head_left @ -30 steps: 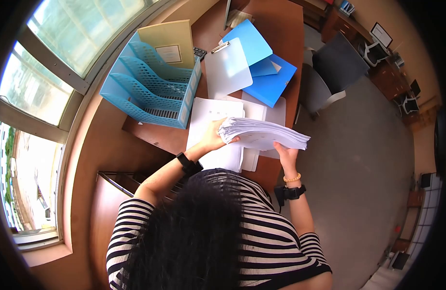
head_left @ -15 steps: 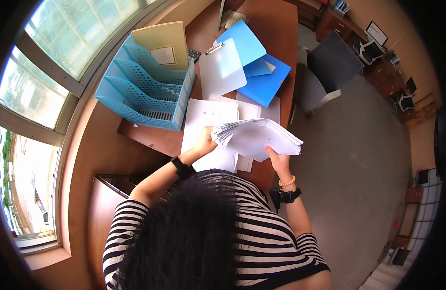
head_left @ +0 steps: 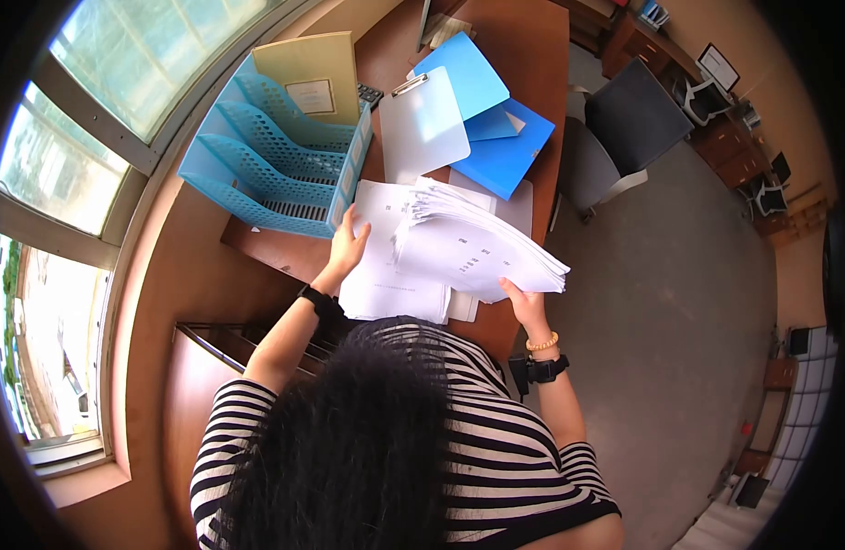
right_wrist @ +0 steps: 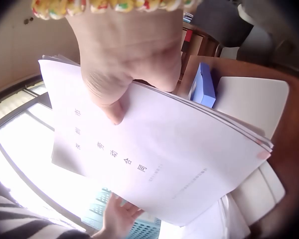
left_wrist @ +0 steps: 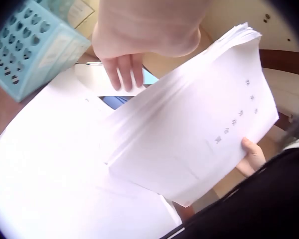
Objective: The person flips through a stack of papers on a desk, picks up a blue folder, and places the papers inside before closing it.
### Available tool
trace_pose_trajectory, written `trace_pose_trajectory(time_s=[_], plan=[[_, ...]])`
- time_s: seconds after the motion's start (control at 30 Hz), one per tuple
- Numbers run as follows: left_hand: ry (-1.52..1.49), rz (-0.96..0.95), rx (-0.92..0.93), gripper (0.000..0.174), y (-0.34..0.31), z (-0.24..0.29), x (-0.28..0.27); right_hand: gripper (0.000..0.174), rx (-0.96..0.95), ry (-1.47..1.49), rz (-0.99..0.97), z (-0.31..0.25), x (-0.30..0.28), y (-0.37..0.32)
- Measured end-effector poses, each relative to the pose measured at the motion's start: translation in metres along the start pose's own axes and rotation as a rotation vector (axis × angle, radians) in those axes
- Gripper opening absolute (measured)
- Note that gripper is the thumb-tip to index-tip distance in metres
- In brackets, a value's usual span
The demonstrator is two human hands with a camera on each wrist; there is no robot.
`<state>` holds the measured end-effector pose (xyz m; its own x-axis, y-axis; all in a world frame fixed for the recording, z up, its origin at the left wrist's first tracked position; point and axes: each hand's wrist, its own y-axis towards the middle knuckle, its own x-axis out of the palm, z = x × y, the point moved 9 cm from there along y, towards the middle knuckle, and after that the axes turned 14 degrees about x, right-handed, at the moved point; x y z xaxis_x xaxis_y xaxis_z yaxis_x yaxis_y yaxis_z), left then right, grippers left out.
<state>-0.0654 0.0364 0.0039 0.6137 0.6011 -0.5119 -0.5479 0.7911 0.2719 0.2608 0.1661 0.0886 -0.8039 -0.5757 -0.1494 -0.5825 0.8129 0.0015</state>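
A thick stack of printed papers [head_left: 477,249] is held up over the desk, its top sheet bearing a few printed characters. My right hand [head_left: 530,307] grips its right edge, thumb on the top sheet [right_wrist: 154,144] and the other fingers hidden beneath. Off the stack, my left hand [head_left: 349,246] has its fingers extended and holds nothing; it hovers beside the front corner of the blue file rack. Under both lies another pile of white papers [head_left: 372,293] on the desk, partly covered by the held stack.
The blue perforated file rack [head_left: 299,215] stands at the left, a tan folder [head_left: 335,64] upright in its far slot. Behind the papers lie a translucent clipboard [head_left: 422,128] and blue folders [head_left: 510,156] on the brown desk [head_left: 532,55]. An office chair [head_left: 624,128] stands to the right.
My left hand has let go of the stack's left edge and moved left toward the rack. The stack, still in my right hand, now shows its printed top sheet.
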Motion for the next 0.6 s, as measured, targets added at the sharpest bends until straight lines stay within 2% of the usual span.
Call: trace_pose_trajectory(time_s=[0.03,0.07,0.17,0.27,0.4,0.47,0.6], plan=[[0.245,0.017,0.027,0.059,0.0,-0.02,-0.001,0.032,-0.001,-0.003,-0.003,0.002,0.0,0.0],[0.168,-0.089,-0.124,0.064,-0.003,-0.031,0.005,0.032,0.012,0.002,0.002,0.004,-0.001,0.0],[0.019,-0.171,-0.233,0.068,-0.007,-0.057,0.025,0.032,0.031,0.002,0.012,0.005,-0.003,-0.002],[0.006,-0.125,-0.234,0.071,-0.006,-0.075,0.032,0.032,0.037,0.012,0.02,0.007,-0.004,-0.002],[0.046,-0.206,-0.221,0.075,-0.006,-0.063,0.032,0.031,0.042,0.011,-0.001,0.006,-0.004,-0.003],[0.177,-0.236,-0.142,0.078,-0.006,-0.05,0.035,0.031,0.05,0.019,-0.003,0.007,-0.003,-0.003],[0.277,-0.327,-0.146,0.081,-0.008,-0.037,0.04,0.03,0.053,0.029,0.009,0.008,-0.004,-0.003]])
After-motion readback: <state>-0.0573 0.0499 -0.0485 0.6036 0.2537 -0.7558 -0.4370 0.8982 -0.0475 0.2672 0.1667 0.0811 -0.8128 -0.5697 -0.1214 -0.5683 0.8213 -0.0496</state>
